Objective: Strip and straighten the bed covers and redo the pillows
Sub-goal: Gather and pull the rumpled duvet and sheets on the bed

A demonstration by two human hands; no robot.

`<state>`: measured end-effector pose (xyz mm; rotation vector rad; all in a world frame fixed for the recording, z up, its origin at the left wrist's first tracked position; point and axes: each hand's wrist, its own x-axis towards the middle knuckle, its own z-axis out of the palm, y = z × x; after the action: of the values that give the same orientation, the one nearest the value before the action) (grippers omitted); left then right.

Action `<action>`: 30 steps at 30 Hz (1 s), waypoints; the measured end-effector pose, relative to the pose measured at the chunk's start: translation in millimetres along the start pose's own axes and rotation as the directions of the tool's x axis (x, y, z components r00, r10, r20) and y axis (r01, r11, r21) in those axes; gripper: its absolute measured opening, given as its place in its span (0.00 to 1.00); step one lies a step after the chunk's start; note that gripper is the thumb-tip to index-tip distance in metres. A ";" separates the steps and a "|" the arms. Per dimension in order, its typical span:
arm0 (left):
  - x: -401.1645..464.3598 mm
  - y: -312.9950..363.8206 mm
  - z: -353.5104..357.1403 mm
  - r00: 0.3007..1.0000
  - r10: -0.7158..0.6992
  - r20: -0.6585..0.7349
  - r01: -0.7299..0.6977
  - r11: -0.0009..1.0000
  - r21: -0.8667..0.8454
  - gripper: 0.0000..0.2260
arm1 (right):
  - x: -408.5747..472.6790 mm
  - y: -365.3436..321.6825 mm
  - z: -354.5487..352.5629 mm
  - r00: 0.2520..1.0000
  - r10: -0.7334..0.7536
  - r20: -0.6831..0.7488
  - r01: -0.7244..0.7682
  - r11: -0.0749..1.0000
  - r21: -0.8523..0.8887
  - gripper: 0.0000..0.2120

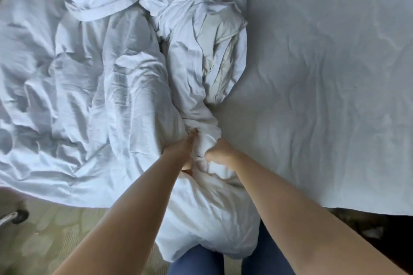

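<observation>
A crumpled white duvet [93,100] lies bunched over the left half of the bed, and part of it hangs over the near edge against my legs. Its cream inner quilt [218,56] shows through an opening in the cover near the middle. My left hand [184,152] and my right hand [220,154] sit side by side at the bed's near edge, both closed on a gathered fold of the duvet. The fitted sheet [324,78] on the right half of the mattress is bare and lightly wrinkled. No pillow can be told apart from the bedding.
Patterned green-beige carpet [55,234] lies in front of the bed at the lower left. A dark caster and metal leg [15,216] stand at the left edge. The dark gap below the mattress [368,230] is at the lower right. My legs in blue trousers [196,261] touch the hanging duvet.
</observation>
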<state>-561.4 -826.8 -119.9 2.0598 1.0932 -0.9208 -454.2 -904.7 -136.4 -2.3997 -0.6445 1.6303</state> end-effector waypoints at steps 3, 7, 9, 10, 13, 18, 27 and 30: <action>-13.6 27.9 -9.5 0.999 0.043 0.003 -0.043 0.996 0.078 0.53 | -23.6 10.2 -37.0 0.996 -0.051 -0.076 0.047 0.997 -0.054 0.25; -32.8 87.8 -23.5 0.997 0.078 -0.028 -0.076 0.996 0.049 0.50 | -58.2 26.1 -96.1 0.979 -0.145 -0.145 0.127 0.984 -0.128 0.21; -39.5 120.7 -30.0 0.993 0.092 -0.075 -0.092 0.996 0.008 0.48 | -76.4 32.8 -127.4 0.965 -0.198 -0.171 0.179 0.977 -0.120 0.21; -41.9 137.0 -33.1 0.989 0.099 -0.109 -0.099 0.995 0.004 0.48 | -85.3 36.3 -143.7 0.956 -0.226 -0.186 0.203 0.970 -0.133 0.20; -55.0 188.8 -42.0 0.970 0.140 -0.198 -0.147 0.989 -0.019 0.51 | -111.7 51.2 -197.0 0.921 -0.295 -0.255 0.263 0.953 -0.153 0.13; -76.4 285.0 -49.8 0.871 0.265 -0.415 -0.352 0.924 -0.148 0.52 | -164.9 88.5 -294.1 0.853 -0.388 -0.348 0.330 0.919 -0.215 0.21; -96.3 467.3 -98.9 0.559 0.471 -0.682 -0.729 0.672 -0.133 0.37 | -259.0 144.9 -467.9 0.612 -0.509 -0.605 0.356 0.860 -0.365 0.14; -98.5 497.8 -112.4 0.602 0.468 -0.648 -0.715 0.677 -0.175 0.45 | -254.2 158.9 -495.0 0.599 -0.486 -0.636 0.346 0.874 -0.341 0.16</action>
<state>-139.6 -1011.9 120.8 2.1229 0.6447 0.2908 -38.8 -1109.0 210.7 -2.4481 -1.1057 0.3877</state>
